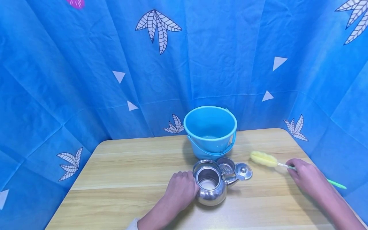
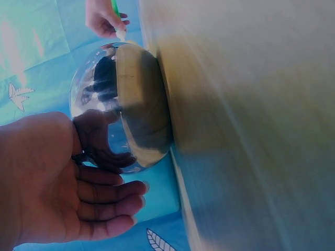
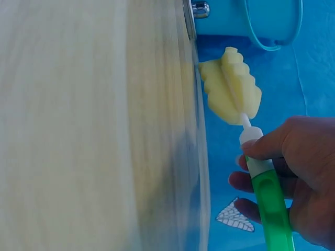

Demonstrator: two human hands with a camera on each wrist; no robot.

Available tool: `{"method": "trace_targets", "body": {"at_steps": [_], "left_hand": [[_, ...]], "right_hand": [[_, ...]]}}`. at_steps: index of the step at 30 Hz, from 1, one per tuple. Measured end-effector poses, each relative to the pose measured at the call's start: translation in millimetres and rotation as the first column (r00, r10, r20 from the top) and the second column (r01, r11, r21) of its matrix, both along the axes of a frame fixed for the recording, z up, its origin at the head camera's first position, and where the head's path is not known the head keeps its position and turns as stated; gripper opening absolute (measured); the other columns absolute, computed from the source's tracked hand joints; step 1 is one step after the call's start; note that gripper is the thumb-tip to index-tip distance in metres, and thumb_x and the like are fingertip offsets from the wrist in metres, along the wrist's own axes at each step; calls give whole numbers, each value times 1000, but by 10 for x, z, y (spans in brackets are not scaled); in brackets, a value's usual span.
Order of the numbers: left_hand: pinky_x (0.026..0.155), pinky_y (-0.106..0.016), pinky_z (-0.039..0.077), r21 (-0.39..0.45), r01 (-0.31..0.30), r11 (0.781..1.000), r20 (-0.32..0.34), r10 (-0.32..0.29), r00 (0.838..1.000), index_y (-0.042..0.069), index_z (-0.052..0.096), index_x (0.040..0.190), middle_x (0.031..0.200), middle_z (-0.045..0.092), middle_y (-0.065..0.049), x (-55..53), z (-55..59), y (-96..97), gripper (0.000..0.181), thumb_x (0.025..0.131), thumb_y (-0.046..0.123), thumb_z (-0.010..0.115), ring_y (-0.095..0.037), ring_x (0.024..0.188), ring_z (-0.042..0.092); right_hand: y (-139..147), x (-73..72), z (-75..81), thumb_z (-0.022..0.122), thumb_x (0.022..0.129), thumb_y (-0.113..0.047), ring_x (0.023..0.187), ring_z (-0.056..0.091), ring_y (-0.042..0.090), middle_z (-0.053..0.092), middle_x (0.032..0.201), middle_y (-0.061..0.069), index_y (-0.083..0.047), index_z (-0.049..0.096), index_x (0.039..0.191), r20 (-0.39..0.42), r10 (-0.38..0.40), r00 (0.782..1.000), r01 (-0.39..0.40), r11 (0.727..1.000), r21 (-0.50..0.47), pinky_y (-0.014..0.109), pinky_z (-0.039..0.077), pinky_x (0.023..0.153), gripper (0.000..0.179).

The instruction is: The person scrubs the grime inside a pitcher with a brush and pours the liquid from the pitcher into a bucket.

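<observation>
A silver metal teapot (image 1: 210,191) stands upright and lidless on the table, its bail handle (image 1: 203,162) folded back. My left hand (image 1: 181,188) grips it at the side near the handle; the thumb is hidden in the left wrist view, where the other fingers (image 2: 112,209) curve loosely. On the right, my right hand (image 1: 304,175) holds a sponge bottle brush by its green and white handle (image 3: 269,204), thumb along the white collar. The brush's yellow sponge head (image 1: 264,159) points left, toward the teapot.
Behind the teapot stands a light blue bucket (image 1: 211,147) with its handle hanging in front. A perforated metal strainer (image 1: 226,166) and a metal lid (image 1: 243,172) lie beside the spout. The wooden table (image 1: 129,166) is enclosed by a blue patterned curtain (image 1: 212,64).
</observation>
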State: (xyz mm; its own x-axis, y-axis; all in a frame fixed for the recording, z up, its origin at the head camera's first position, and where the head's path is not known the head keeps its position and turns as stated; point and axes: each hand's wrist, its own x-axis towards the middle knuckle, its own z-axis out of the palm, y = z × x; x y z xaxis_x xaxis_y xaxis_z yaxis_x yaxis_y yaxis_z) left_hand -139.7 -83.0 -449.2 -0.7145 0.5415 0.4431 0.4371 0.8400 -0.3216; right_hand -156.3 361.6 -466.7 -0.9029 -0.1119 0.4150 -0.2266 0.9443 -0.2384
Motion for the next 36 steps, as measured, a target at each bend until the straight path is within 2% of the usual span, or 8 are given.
{"method": "trace_targets", "body": {"at_steps": [7, 16, 23, 29, 36], "left_hand": [[48, -25, 27, -6, -5, 1000, -2, 5, 1000, 14, 52, 72, 58, 44, 3, 1, -9, -1, 32, 92, 37, 63, -13, 50, 35], [48, -26, 26, -2, -8, 1000, -1, 8, 1000, 14, 52, 72, 57, 44, 3, 6, -11, -2, 32, 92, 37, 63, -13, 50, 35], [49, -25, 25, 4, -4, 1000, -6, 4, 1000, 14, 52, 72, 57, 44, 3, -2, -15, -3, 32, 92, 37, 64, -13, 50, 35], [49, -25, 25, -18, -1, 1000, -14, 1, 1000, 13, 53, 72, 58, 45, 3, 6, 10, 0, 33, 92, 37, 64, -13, 50, 37], [49, -24, 25, -33, -1, 999, -12, 1, 1000, 13, 53, 72, 58, 45, 2, 5, 10, -3, 33, 93, 37, 63, -12, 50, 36]], "right_hand": [[27, -6, -3, 79, 83, -2, 72, 65, 28, 74, 88, 16, -1, 70, 100, 67, -9, 998, 9, 1000, 2, 54, 54, 67, 19], [52, -15, 15, 75, 88, -8, 85, 71, 41, 76, 91, 17, -1, 71, 101, 188, -8, 982, 5, 1000, 16, 59, 55, 75, 16], [64, -33, 23, 75, 86, -8, 83, 70, 40, 74, 92, 18, -1, 70, 100, 262, -32, 965, 26, 999, 25, 61, 54, 73, 16], [83, -43, 29, 77, 85, -8, 77, 68, 32, 73, 88, 12, -4, 70, 98, 310, -39, 950, 32, 999, 27, 56, 53, 67, 15], [93, -41, 21, 77, 84, -8, 77, 67, 32, 73, 88, 12, -4, 69, 99, 325, -41, 945, 35, 999, 24, 56, 53, 65, 17]]}}
